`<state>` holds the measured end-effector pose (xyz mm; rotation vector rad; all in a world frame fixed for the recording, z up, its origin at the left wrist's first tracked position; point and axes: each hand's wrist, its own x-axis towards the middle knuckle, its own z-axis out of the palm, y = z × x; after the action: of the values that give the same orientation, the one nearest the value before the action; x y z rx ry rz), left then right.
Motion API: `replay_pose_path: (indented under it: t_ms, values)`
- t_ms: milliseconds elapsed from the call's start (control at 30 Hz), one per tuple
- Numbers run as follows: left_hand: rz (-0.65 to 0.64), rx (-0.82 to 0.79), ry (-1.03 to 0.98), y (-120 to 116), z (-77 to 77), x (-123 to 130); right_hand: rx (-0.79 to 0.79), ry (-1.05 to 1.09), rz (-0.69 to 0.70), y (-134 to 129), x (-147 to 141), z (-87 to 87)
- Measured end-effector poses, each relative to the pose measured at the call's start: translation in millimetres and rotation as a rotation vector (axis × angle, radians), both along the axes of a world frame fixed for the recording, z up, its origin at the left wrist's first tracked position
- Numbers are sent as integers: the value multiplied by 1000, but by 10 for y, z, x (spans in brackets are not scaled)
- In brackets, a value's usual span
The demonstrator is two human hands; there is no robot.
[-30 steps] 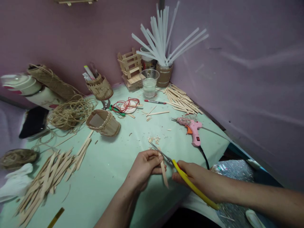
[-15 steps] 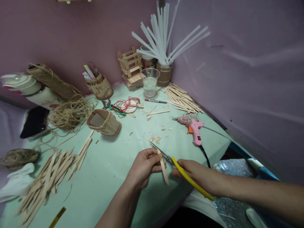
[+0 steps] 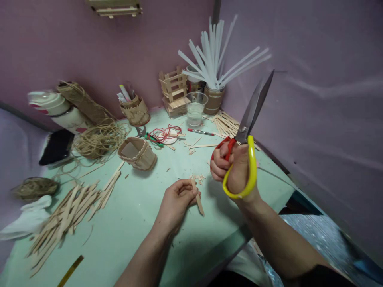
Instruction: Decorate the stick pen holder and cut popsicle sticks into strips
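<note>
Between the thumb and fingers of my left hand (image 3: 178,199) is a flat wooden craft stick (image 3: 198,201), held just above the table. Small wood clippings (image 3: 198,179) lie on the cloth just beyond its upper end. My right hand (image 3: 235,163) grips scissors (image 3: 250,113) with one red and one yellow handle. It is raised to the right of the stick, blades pointing up and away, nearly together. The scissors and hand hide most of what lies behind them, the pink glue gun included. A small stick-built basket (image 3: 138,154) stands left of my hands.
Loose craft sticks (image 3: 64,219) lie in a pile at the left, with twine (image 3: 98,139) behind them. At the back stand a plastic cup of clear liquid (image 3: 195,113) and a jar of white glue sticks (image 3: 214,99). Red cord (image 3: 164,134) and a pen (image 3: 200,132) lie mid-table.
My right hand has lifted the scissors up, away from the craft stick, turning the blades upward. My left hand still holds the stick. The view has shifted, and the glue gun is now covered.
</note>
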<state>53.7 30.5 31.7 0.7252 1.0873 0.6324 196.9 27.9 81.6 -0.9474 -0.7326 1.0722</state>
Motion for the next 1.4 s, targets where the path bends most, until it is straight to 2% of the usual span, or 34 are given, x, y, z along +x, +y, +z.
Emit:
replay_pose_path:
  t_ms: [133,267,367,533,600,667,767,867,967,1033,1100,1267,1400]
  values:
    - [15,31,17,44,-37,-34,9,-38,-43,263,-143,-110]
    - [7,131,61,66,-56,-61,-78,11,-22,292,-179,-281]
    - [-60,303,185,63,-11,-101,-101,33,-14,246,-167,-341]
    - [-268,716,578,47,191,-289,-113,-40,48,192,-139,-297]
    - [-316,782,687,40,278,-445,-109,-54,66,182,-135,-275]
    - [-287,786,769,43,353,-675,-92,-8,78,178,-134,-266]
    - [-143,790,955,88,445,-1156,-44,72,51,183,-139,-268]
    - [6,779,1302,197,501,-1671,-9,120,14,189,-147,-268]
    - [109,685,1556,340,485,-1988,-25,142,28,188,-151,-259]
    - [150,657,1645,434,435,-2026,-33,141,37,187,-152,-255]
    - [138,668,1651,517,369,-1950,-32,137,43,189,-152,-255]
    - [-84,656,1583,676,213,-1677,-52,140,56,189,-151,-249]
    - [-23,644,1603,768,125,-1641,-74,192,73,169,-145,-254]
